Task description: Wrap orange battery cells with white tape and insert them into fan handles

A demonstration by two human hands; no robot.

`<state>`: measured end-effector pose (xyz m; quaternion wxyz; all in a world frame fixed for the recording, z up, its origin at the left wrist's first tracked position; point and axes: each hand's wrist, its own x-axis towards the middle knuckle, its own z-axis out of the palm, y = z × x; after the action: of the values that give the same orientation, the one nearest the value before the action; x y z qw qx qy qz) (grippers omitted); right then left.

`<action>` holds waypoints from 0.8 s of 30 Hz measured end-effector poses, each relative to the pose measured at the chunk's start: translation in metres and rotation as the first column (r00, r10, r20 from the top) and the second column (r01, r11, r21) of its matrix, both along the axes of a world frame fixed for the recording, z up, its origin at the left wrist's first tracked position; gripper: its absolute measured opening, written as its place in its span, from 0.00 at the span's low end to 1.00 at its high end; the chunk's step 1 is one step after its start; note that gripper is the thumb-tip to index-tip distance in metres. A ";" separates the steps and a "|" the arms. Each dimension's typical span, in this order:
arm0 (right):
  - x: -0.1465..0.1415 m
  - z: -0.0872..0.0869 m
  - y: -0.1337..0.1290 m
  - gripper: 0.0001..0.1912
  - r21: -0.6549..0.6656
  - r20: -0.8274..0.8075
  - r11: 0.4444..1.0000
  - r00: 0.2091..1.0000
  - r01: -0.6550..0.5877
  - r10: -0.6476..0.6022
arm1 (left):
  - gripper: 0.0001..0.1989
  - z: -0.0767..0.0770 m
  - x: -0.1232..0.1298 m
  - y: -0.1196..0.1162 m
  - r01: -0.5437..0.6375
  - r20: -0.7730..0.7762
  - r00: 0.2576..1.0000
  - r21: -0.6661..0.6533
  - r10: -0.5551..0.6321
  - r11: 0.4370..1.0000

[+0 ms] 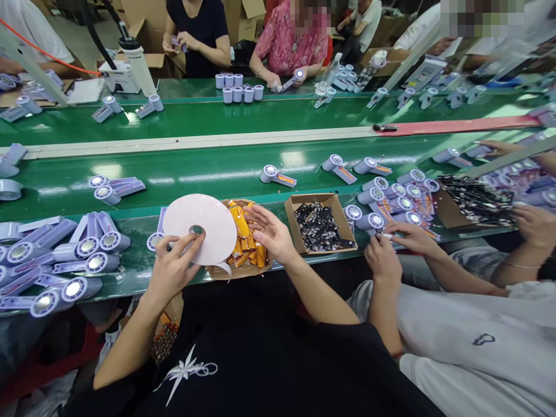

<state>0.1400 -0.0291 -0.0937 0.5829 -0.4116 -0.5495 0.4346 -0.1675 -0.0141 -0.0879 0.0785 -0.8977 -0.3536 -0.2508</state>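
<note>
My left hand point(176, 266) grips a large white roll of tape point(195, 223), with a finger at the hole in its core. A loose strip end curls off the roll's lower edge. Orange-wrapped batteries point(247, 240) lie heaped in a shallow cardboard tray point(217, 272), partly covered by the roll. Over the right side of that heap is my right hand point(275, 234), fingers stretched and apart, with nothing visible in it. A lavender fan body point(154, 241) shows partly behind the roll's left edge.
A cardboard box point(293, 202) of small black parts stands to the right. Lavender fan bodies point(89, 246) pile up at the left; more lie on the green conveyor point(208, 168). At right, a co-worker's hands point(384, 255) work near a fan cluster. Several people sit across the line.
</note>
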 end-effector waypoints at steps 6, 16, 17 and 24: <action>0.035 0.060 0.025 0.20 -0.289 0.164 0.917 0.930 -0.274 0.330 | 0.42 0.014 0.002 0.014 0.055 -0.050 0.998 0.130 -0.049 0.990; -0.015 -0.007 0.003 0.27 -0.277 -0.367 0.897 0.825 0.344 -0.430 | 0.35 -0.030 0.050 -0.033 -0.135 0.098 0.986 -0.008 0.135 0.991; -0.009 -0.011 0.005 0.26 -0.266 -0.394 0.889 0.800 0.371 -0.452 | 0.35 -0.038 0.054 -0.042 -0.108 0.113 0.987 -0.038 0.112 0.993; 0.080 0.030 0.042 0.36 -0.099 -0.465 0.825 0.707 0.557 -0.533 | 0.50 -0.036 0.071 -0.031 0.164 0.012 0.986 -0.332 -0.169 0.929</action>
<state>0.2200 0.0125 -0.0636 0.8105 -0.4223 -0.2544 0.3165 -0.0968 -0.0449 -0.1242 -0.0922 -0.9269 -0.3128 -0.1859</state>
